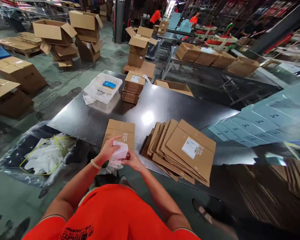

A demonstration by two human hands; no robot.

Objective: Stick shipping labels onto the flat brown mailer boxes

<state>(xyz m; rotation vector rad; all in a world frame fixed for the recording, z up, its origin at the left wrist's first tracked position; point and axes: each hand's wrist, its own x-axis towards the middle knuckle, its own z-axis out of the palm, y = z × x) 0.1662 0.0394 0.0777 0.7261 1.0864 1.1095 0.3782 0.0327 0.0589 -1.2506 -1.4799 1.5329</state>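
A wad of white labels (120, 150) is held in front of my body, over the near table edge. My left hand (107, 152) grips it from the left, fingers across the top. On the lower right side, my right hand (134, 161) pinches the same labels. More printed label paper (111, 167) hangs below them. Just beyond my hands lies a flat folded cardboard box (118, 126) with white print. To the right of it a leaning, fanned stack of flat cardboard boxes (181, 131) rests on the table, its top one bearing a white shipping label (190, 147).
The metal table (100, 121) also carries a white plastic basket (108, 96) and a neat stack of cardboard (132, 90). A lined bin (48, 156) of waste paper stands left. Pale blue boxes (255, 123) are at right. A person's foot (205, 213) shows lower right.
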